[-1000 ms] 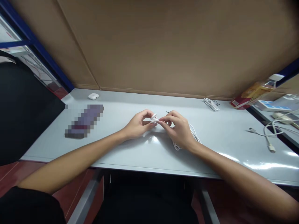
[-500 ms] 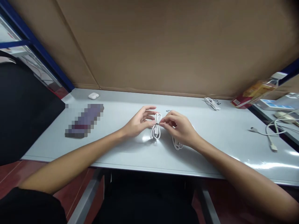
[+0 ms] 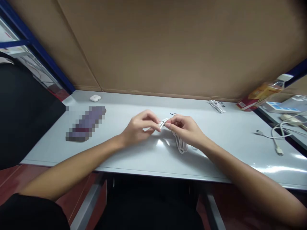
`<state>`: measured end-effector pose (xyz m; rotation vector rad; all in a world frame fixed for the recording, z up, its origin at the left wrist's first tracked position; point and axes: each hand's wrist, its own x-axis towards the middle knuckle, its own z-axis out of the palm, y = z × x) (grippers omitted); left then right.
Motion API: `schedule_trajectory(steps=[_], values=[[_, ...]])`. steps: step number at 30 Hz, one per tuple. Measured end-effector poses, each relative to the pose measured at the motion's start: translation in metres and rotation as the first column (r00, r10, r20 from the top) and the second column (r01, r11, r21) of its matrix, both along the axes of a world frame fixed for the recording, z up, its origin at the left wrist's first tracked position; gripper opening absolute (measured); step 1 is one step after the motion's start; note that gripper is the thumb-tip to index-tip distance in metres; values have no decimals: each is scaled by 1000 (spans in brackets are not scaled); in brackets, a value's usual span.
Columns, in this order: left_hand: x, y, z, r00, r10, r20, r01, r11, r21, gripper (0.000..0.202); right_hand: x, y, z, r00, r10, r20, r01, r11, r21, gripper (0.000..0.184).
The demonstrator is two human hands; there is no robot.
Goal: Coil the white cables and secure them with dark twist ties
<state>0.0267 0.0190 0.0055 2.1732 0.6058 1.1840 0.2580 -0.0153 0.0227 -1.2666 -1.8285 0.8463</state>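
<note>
Just above the middle of the desk, a small coiled white cable (image 3: 162, 123) is held between my hands, with a black twist tie (image 3: 163, 122) round its waist. My left hand (image 3: 143, 125) is closed on the left loops of the coil, thumb and fingers pinching it. My right hand (image 3: 185, 126) pinches at the tie with thumb and index finger. Below my right hand another coiled white cable (image 3: 181, 143) lies on the desk, partly hidden by it. A loose black twist tie (image 3: 173, 113) lies behind the hands.
A bundled white cable (image 3: 217, 106) lies at the back right, near a tilted drink bottle (image 3: 261, 92). Loose white cables (image 3: 275, 137) trail over the right edge. On the left are a white earbud case (image 3: 95, 98) and a blurred-out object (image 3: 86, 124). A brown panel (image 3: 155, 48) bounds the grey desk (image 3: 134, 161).
My left hand has closed round the coil's loops, where before its fingers were spread beside it. The coil has turned from upright to lying nearly sideways. My right hand keeps its pinch.
</note>
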Motion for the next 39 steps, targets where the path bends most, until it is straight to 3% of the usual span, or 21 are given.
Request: schedule_trajectory(steps=[2, 5, 11, 15, 17, 19, 20, 21, 22, 24, 26, 28, 32, 35, 37, 39], values=[[-2, -2, -3, 998, -46, -53, 51, 992, 114, 18, 3, 0, 6, 997, 29, -65, -39, 987, -153, 24], [-4, -3, -7, 986, -116, -117, 135, 976, 172, 23, 6, 1, 12, 991, 33, -126, -60, 974, -217, 26], [1, -11, -7, 937, -263, -231, 288, 954, 82, 25, 11, 9, 11, 974, -119, -195, 104, 991, -84, 33], [7, -19, -6, 859, -401, -318, 417, 909, -20, 27, 13, 14, 4, 973, -111, -204, 121, 992, 34, 31], [8, -22, -5, 883, -394, -256, 386, 919, -84, 31, 11, 13, 1, 982, -101, -162, 124, 982, 142, 27], [9, -21, -5, 962, -246, -118, 220, 955, -201, 21, 7, 8, 0, 990, -104, -93, 127, 951, 282, 22], [9, -19, -4, 988, -152, -42, 132, 945, -298, 17, 4, 6, -1, 993, -106, -55, 119, 928, 353, 18], [9, -16, -4, 997, -79, 23, 82, 905, -418, 18, 2, 3, -1, 995, -103, -15, 100, 902, 419, 15], [9, -12, -4, 995, -55, 85, 93, 830, -550, 26, 0, 0, -2, 995, -94, 20, 73, 875, 478, 12], [8, -4, -4, 977, -166, 133, 210, 655, -726, 38, -4, -2, -4, 994, -77, 72, 23, 824, 566, 8], [6, 2, -4, 953, -255, 165, 281, 530, -800, 35, -4, -3, -5, 992, -78, 99, 1, 792, 610, 8], [3, 7, -2, 950, -223, 219, 303, 485, -820, 30, -2, 0, -4, 991, -92, 101, 9, 780, 626, 8], [1, 11, 1, 941, -41, 336, 321, 428, -845, 26, 3, 5, -1, 991, -110, 74, 39, 774, 632, 8], [2, 9, 0, 930, -155, 333, 367, 348, -863, 39, 2, 5, -2, 993, -86, 79, 14, 760, 650, 9], [4, 7, -2, 914, -247, 321, 391, 333, -858, 37, 0, 4, -5, 993, -46, 108, -35, 762, 647, 8], [4, 7, -4, 912, -255, 322, 396, 338, -854, 31, -1, 3, -6, 990, -11, 140, -82, 764, 641, 8]])
